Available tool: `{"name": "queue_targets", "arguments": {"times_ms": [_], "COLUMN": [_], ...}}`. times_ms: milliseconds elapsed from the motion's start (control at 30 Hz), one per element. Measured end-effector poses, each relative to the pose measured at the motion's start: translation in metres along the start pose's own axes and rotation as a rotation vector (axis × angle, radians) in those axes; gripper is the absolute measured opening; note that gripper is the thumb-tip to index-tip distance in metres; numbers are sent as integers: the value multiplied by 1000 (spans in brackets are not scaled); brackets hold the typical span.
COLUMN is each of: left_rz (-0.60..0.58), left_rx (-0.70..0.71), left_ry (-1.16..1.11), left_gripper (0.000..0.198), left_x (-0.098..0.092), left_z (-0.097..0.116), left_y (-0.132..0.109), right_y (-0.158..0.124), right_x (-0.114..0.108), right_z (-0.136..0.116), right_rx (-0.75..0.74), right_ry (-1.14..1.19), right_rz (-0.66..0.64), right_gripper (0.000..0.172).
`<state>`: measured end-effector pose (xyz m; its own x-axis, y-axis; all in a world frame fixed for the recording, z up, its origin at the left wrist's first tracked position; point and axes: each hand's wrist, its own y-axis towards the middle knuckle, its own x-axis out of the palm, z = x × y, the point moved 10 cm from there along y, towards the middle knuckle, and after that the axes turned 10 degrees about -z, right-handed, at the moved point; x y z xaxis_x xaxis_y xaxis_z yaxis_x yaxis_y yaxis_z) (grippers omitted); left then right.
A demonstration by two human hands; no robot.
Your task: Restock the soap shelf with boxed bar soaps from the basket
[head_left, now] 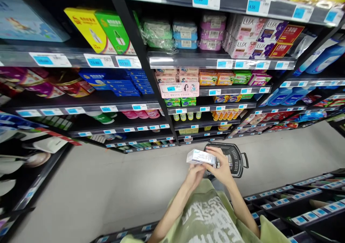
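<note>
A small white box with fine print is held up in front of my chest, tilted a little. My left hand grips it from below near the middle, fingers partly hidden under it. On the box's right end, my right hand has its fingers and thumb closed around the edge. Beneath and behind the hands is a dark shopping basket on the floor, with its handle out to the right; my right hand covers part of it.
Ahead stands a tall shelf unit with price tags, carrying LUX soap boxes, wrapped soap packs and yellow and green boxes. Bowls sit on a shelf at the left. Another shelf row runs close behind on the right. Grey floor lies between.
</note>
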<state>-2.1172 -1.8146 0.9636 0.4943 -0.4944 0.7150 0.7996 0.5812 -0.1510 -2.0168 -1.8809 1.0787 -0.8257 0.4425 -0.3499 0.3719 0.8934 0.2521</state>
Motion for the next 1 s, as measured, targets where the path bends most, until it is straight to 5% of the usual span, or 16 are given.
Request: {"name": "queue_targets", "arguments": {"times_ms": [67,167,300,367,467,633,800,1000], "left_rz": [62,177,148,80,-98,-321,-639,-667], "left_rx": [203,620,945,877,572,86,-144,-336], "left_ry": [292,804,1228,1173,846,570,888,1382], "left_gripper": [41,31,38,50,59,62,59,74], "left_x": [-2,15,58,66,69,89,154,226], "left_z": [29,80,100,96,77,39,22,-15], "left_y": [-2,-16,-27,-16,16,72,126,169], "right_y": [-3,-4,-2,0,7,10,3,-3], "right_x": [-6,6,1,-16,-51,-109,-171,-231], "right_z": [13,28,44,55,63,60,84,142], "right_rx": [75,139,199,235,207,123,133,137], "right_ry": [86,368,586,621,637,489,334,381], "right_rz": [69,-8,51,133,193,104,102,201], "right_gripper": [57,77,70,71,68,59,59,49]}}
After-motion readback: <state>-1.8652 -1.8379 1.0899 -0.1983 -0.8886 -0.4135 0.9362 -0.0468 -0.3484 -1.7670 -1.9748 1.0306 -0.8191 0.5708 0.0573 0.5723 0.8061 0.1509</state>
